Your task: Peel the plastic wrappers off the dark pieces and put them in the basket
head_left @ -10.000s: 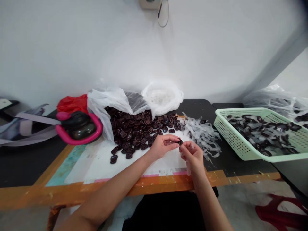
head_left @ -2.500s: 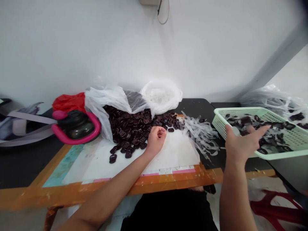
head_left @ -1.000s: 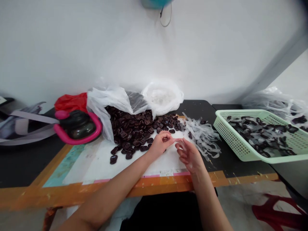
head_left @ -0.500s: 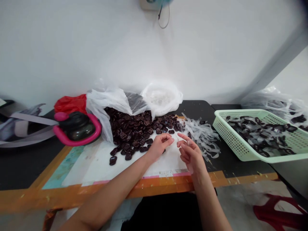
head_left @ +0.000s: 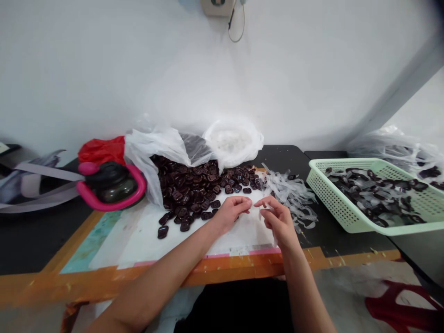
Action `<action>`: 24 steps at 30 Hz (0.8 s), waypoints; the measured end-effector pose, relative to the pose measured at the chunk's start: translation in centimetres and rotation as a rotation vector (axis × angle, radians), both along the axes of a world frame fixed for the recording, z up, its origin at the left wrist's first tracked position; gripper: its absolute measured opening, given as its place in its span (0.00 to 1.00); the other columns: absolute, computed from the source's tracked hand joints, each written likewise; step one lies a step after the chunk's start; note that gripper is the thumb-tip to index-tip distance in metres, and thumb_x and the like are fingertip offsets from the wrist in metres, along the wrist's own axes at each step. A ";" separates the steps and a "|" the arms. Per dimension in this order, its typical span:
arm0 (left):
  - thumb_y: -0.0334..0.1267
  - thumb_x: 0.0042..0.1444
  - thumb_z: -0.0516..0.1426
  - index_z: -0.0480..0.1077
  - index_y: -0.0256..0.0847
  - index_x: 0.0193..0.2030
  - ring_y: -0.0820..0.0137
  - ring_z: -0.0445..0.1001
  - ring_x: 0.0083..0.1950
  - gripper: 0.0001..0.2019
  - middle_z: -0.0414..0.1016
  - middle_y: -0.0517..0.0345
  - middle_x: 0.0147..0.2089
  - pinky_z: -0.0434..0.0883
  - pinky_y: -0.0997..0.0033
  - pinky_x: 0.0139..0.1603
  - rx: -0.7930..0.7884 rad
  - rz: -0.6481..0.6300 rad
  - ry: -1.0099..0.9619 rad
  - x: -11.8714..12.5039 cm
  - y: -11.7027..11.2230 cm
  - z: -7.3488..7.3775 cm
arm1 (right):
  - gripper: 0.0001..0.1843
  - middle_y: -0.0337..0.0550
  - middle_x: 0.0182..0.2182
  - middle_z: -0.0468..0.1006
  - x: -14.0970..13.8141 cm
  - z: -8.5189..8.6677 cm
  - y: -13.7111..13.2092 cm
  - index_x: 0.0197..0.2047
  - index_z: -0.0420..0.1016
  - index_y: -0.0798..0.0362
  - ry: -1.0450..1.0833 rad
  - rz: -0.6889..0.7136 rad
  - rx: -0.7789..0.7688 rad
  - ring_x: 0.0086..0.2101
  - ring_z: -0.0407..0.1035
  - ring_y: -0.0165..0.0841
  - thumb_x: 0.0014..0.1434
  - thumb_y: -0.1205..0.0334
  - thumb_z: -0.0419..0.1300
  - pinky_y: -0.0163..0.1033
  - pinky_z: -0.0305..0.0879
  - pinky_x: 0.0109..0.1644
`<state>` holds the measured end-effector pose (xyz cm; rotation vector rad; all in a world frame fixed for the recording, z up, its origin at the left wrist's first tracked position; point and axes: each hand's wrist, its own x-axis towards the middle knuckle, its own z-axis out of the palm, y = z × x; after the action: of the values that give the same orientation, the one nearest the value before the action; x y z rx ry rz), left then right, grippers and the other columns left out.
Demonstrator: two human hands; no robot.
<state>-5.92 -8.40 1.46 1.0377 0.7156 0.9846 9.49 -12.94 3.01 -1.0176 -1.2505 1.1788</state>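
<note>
Over the white work sheet point(head_left: 149, 238), my left hand point(head_left: 233, 213) is closed in a pinch; what it holds is hidden by the fingers. My right hand point(head_left: 279, 222) faces it a small gap away, with thumb and fingers bent around a translucent strip point(head_left: 275, 238), part of which hangs below the palm. Left of and behind my left hand spreads a heap of dark, glossy, slotted buckle-like pieces point(head_left: 194, 185), spilling from a white plastic bag point(head_left: 157, 143). Beside my right hand lies a pile of clear strips point(head_left: 289, 189).
A pale green basket point(head_left: 326, 199) at the right holds dark pieces with clear strips. Behind are a white bag-lined bowl point(head_left: 236, 143) and a red bag point(head_left: 102, 150). A pink-handled bottle point(head_left: 116, 185) lies left. Orange tape point(head_left: 239, 268) edges the table; a red stool point(head_left: 398, 305) stands below.
My right hand has turned slightly, its index finger now bent lower and nearer my left fingertips. My left hand has shifted slightly down, still pinched.
</note>
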 end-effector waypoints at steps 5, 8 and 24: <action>0.42 0.45 0.65 0.75 0.34 0.29 0.76 0.65 0.33 0.11 0.71 0.55 0.34 0.62 0.72 0.39 -0.062 -0.013 -0.071 0.0 0.1 -0.3 | 0.11 0.41 0.40 0.64 0.7 0.6 -0.2 0.36 0.74 0.51 -0.148 0.008 0.152 0.24 0.55 0.23 0.50 0.70 0.55 0.31 0.48 0.23; 0.40 0.45 0.65 0.76 0.34 0.30 0.76 0.66 0.34 0.10 0.72 0.55 0.34 0.62 0.72 0.41 -0.094 -0.047 -0.093 0.0 0.1 -0.3 | 0.11 0.43 0.40 0.64 1.1 0.9 -0.3 0.35 0.76 0.51 -0.250 -0.003 0.212 0.28 0.57 0.27 0.51 0.70 0.55 0.32 0.51 0.26; 0.37 0.47 0.64 0.75 0.31 0.29 0.76 0.67 0.33 0.09 0.73 0.52 0.36 0.65 0.71 0.41 -0.124 -0.098 -0.151 -0.1 -0.3 0.4 | 0.08 0.40 0.32 0.70 1.0 0.2 -0.4 0.32 0.70 0.53 0.387 -0.083 -0.095 0.16 0.37 0.17 0.53 0.59 0.63 0.28 0.32 0.14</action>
<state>-6.05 -8.71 1.81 0.8725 0.5882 0.9115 10.45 -13.36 3.22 -0.8498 -0.8480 1.3060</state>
